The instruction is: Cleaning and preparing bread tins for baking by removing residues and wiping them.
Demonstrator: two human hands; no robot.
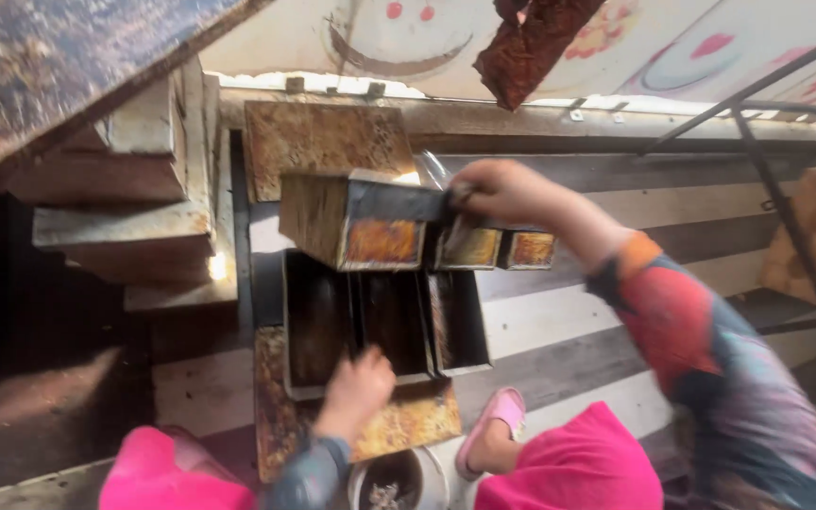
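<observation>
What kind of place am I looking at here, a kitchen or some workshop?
Probably a small bakery work area, set on a plank floor. The right hand lifts a strap of joined loaf tins, the left hand rests on another set, and worn metal trays are stacked alongside.

Rusty matt metal loaf tins, rough weathered wooden planks, pink cloth

A pink slipper lies on the plank floor; a small metal bowl sits nearby.

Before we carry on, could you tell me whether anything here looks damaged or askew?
Yes: the joined baking tins in the right hand hang tilted over the tins on the floor, which the left hand steadies. All look rusty and scorched.
</observation>
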